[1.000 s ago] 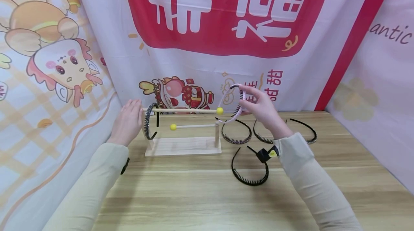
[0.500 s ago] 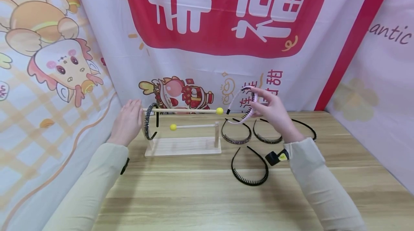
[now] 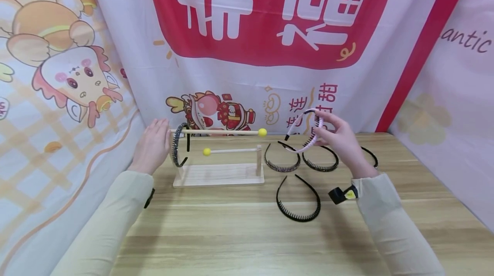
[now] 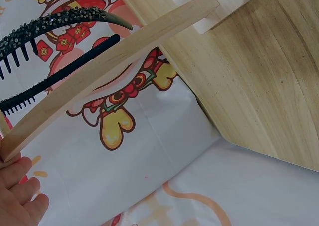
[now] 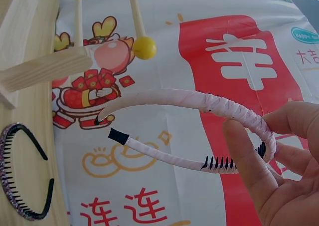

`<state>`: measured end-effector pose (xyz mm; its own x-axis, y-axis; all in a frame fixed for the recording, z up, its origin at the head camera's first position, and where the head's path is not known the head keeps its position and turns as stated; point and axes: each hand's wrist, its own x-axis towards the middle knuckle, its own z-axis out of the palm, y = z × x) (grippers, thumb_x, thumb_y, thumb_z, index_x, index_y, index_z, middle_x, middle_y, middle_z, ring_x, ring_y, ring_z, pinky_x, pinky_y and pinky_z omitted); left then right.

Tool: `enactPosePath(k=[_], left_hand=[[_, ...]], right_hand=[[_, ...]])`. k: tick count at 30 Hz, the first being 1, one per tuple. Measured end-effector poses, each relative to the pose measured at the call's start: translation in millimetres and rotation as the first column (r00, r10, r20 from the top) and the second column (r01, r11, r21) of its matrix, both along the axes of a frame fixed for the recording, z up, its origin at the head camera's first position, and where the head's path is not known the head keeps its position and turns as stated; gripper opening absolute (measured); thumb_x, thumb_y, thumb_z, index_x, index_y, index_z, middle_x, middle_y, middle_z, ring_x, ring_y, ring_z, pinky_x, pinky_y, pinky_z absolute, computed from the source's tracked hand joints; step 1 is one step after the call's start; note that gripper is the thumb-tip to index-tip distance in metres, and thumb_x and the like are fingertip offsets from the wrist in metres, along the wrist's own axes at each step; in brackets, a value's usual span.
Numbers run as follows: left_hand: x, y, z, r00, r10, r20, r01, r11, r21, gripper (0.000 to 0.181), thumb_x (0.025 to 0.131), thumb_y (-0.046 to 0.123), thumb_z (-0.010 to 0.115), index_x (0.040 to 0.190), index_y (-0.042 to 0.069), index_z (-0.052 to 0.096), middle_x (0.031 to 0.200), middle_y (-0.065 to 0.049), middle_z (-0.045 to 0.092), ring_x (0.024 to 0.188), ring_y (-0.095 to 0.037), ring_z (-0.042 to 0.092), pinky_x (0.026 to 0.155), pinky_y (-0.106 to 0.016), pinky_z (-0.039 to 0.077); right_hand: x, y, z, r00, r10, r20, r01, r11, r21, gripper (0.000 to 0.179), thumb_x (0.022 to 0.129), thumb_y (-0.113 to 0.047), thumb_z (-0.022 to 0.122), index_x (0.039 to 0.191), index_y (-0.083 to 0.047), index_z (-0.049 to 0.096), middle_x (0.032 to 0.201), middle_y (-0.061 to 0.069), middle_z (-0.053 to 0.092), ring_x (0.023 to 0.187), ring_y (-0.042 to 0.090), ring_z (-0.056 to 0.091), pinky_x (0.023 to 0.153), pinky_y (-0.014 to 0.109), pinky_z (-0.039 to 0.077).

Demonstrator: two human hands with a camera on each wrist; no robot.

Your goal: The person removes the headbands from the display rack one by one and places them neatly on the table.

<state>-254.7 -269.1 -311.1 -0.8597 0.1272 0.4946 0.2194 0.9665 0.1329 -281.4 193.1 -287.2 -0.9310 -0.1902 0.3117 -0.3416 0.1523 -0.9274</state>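
Note:
My right hand pinches a pale pink toothed headband between thumb and fingers, in the air right of the wooden stand. Its two ends point toward the stand in the right wrist view. My left hand rests against the stand's left post, fingers fairly straight; the thumb is hidden. On the upper rod, close to that post, hangs a black headband with sparkly stones. The rod's right end carries a yellow ball. The lower rod has a yellow ball at its left end.
Dark headbands lie on the wooden table right of the stand: a sparkly one, another beside it, one partly behind the right hand, and a plain black one nearer. Printed cloth encloses the back and sides.
My right hand has moved to the right and slightly down with the pink headband, away from the upper rod's yellow ball. The left hand and the stand have stayed in place.

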Motion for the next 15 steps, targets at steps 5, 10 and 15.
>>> enactPosePath(k=[5, 10, 15], left_hand=[[-1.1, -0.8, -0.9, 1.0, -0.002, 0.004, 0.002, 1.0, 0.005, 0.044, 0.101, 0.016, 0.03, 0.135, -0.012, 0.032, 0.139, -0.03, 0.031, 0.131, -0.043, 0.022, 0.111, -0.044, 0.009], [-1.6, -1.3, -1.1, 1.0, 0.0, 0.012, 0.0, 1.0, 0.003, 0.045, 0.101, 0.016, 0.03, 0.135, -0.012, 0.031, 0.139, -0.03, 0.03, 0.131, -0.043, 0.021, 0.111, -0.044, 0.008], [-2.2, -0.9, -1.1, 1.0, -0.004, 0.001, 0.004, 1.0, -0.001, 0.044, 0.1, 0.015, 0.031, 0.135, -0.012, 0.032, 0.138, -0.03, 0.032, 0.13, -0.043, 0.023, 0.111, -0.045, 0.009]], right_hand=[[1.0, 10, -6.3, 1.0, -0.02, 0.007, 0.019, 0.999, 0.036, 0.053, 0.091, -0.006, 0.057, 0.14, -0.006, 0.037, 0.136, 0.019, 0.036, 0.085, 0.019, 0.063, 0.073, 0.032, 0.055], [1.4, 16, -10.7, 0.999, -0.033, 0.02, 0.032, 0.998, 0.049, 0.053, 0.091, -0.008, 0.056, 0.141, -0.008, 0.036, 0.135, 0.018, 0.037, 0.088, 0.018, 0.062, 0.074, 0.032, 0.055], [2.6, 23, -15.3, 0.999, -0.044, 0.032, 0.043, 0.998, 0.04, 0.053, 0.092, -0.007, 0.055, 0.141, -0.006, 0.035, 0.136, 0.019, 0.035, 0.085, 0.016, 0.062, 0.075, 0.034, 0.054]])
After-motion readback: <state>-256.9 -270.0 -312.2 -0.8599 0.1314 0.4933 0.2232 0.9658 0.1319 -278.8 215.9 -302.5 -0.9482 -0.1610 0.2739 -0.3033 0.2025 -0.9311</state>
